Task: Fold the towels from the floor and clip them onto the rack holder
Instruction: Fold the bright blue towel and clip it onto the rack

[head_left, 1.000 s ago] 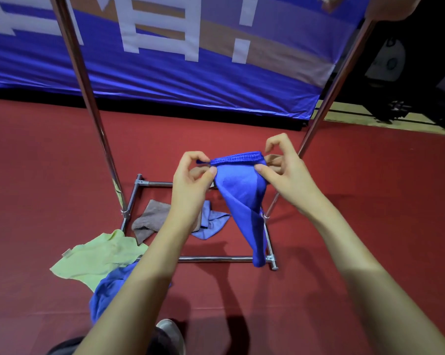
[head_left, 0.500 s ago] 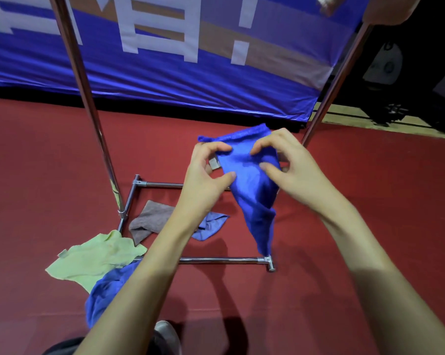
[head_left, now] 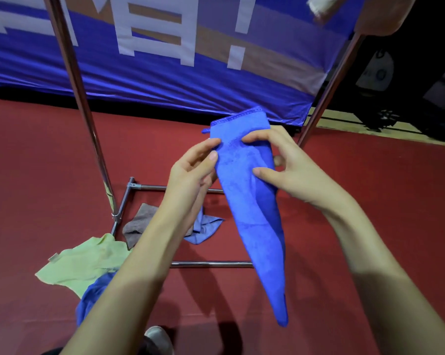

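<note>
A bright blue towel (head_left: 252,211) hangs in the air in front of me, narrowing to a point at the bottom. My left hand (head_left: 190,172) pinches its left edge near the top with thumb and fingers. My right hand (head_left: 285,162) holds the right side, thumb on the front and fingers curled behind. The metal rack (head_left: 75,80) stands behind, its two poles rising on either side and its base frame lying on the red floor. On the floor lie a grey towel (head_left: 139,221), a light blue towel (head_left: 203,226), a pale green towel (head_left: 85,262) and another blue towel (head_left: 93,298).
A blue banner (head_left: 165,60) with white lettering hangs across the back. Cloth items (head_left: 380,14) hang at the top right near the rack's right pole (head_left: 326,90). A shoe (head_left: 157,339) shows at the bottom edge. Dark equipment stands at the far right.
The towel's top edge went from stretched flat between my hands to raised and folded. Both hands shifted onto its front face, and the towel now hangs longer and lower.
</note>
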Tool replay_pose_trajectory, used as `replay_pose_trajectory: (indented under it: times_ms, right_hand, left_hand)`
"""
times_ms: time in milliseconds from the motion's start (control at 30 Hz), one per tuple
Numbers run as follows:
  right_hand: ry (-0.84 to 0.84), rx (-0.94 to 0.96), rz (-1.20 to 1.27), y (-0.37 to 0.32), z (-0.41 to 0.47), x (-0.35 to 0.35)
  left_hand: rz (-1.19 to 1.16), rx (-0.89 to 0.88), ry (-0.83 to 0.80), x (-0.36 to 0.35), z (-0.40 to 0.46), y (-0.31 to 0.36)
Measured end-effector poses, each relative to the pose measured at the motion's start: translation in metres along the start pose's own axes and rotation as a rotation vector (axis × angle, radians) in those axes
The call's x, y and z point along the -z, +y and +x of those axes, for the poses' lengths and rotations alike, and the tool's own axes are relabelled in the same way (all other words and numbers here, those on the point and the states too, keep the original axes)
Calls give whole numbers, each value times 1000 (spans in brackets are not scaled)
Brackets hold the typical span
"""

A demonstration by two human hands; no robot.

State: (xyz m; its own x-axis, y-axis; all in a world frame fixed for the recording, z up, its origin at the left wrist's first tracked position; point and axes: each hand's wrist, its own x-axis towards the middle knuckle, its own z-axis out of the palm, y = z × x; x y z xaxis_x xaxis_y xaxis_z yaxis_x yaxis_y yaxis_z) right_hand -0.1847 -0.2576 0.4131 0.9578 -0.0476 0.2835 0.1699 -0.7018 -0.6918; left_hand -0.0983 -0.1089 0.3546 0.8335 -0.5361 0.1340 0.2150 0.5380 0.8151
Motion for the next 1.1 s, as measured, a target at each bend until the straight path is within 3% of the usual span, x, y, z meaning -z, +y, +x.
replay_pose_trajectory:
  times_ms: [200, 400, 467, 567, 667, 833, 967, 1100]
  right_hand:
    - [26, -18, 219, -7, 6, 7]
    - [256, -78, 285, -10, 5, 14]
    - [282, -133, 452, -9, 2, 10]
    - [164, -190, 783, -1, -10, 5]
    - [96, -160, 722, 5, -18, 3]
    - [207, -76, 596, -10, -6, 21]
    - [255, -28, 512, -38, 14, 46]
    - [118, -137, 599, -62, 22, 62]
  left_hand:
    - [45, 78, -225, -9, -12, 4]
    - [172, -4, -163, -13, -11, 9]
    - [160, -39, -168, -15, -11, 13]
    - [117, -62, -232, -18, -7, 18]
    - [124, -38, -268, -22, -2, 29]
    - [322, -56, -272, -30, 9, 61]
    - [392, -117, -176, -44, 19, 90]
    - [398, -133, -172, -66, 22, 119]
